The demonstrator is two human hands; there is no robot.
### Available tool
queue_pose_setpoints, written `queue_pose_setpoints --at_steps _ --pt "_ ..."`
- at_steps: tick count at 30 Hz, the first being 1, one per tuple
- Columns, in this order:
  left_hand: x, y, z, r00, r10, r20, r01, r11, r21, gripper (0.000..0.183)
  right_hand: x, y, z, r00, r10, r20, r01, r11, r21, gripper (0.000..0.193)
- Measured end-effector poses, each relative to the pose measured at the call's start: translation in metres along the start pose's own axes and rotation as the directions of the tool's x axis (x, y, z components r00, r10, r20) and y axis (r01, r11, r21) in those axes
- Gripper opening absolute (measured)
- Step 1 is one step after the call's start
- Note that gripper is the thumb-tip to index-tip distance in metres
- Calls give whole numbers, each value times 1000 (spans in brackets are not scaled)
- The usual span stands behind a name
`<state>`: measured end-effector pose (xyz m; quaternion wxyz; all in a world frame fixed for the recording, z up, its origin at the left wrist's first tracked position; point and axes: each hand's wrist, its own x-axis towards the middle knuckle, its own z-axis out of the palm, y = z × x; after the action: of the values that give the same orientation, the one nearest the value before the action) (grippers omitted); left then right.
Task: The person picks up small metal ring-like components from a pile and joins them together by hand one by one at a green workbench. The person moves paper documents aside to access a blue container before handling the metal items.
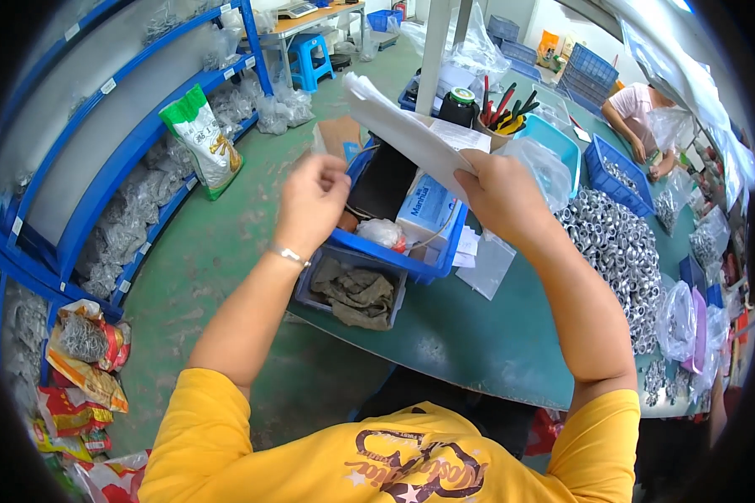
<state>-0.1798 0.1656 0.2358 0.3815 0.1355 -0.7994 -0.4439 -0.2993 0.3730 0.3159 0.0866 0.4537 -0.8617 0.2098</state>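
Observation:
My right hand [505, 186] is closed on one end of a stack of white paper [407, 126], held tilted above a blue plastic bin [419, 267]. To its left, over the bin's left side, is my left hand [313, 198] with its fingers curled in; whatever it may hold is too small or hidden to make out. In the bin are a black flat item [383, 178], a blue-and-white box [428, 206] and a white plastic-wrapped bundle [381, 233]. A grey tub [399, 303] with a crumpled dark cloth [352, 292] stands in front of the bin.
A heap of metal rings [612, 251] covers the green table's right part. Behind the bin stand pliers [505, 109] in a holder and a light-blue tray [562, 147]. A co-worker's arm [625, 126] reaches near a blue crate [614, 176]. Blue shelving [101, 201] lines the left.

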Motion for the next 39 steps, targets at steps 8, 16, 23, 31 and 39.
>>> queue_pose_setpoints --at_steps 8,16,23,31,39 --pt "30 -17 82 948 -140 287 -142 622 770 37 3 1 -5 999 15 32 -14 999 -33 15" --pt "61 -12 118 925 -308 223 -72 434 898 67 9 12 -19 1000 -2 15 0 996 90 15" --pt "76 3 116 861 -413 298 -129 390 912 68 6 28 -26 1000 -18 13 16 991 136 16" --pt "71 -4 113 887 -345 307 -155 404 902 69 8 31 -32 998 -21 58 13 991 133 18" --pt "76 -14 112 871 -322 372 -229 403 886 75 6 36 -36 999 -29 41 23 988 152 21"
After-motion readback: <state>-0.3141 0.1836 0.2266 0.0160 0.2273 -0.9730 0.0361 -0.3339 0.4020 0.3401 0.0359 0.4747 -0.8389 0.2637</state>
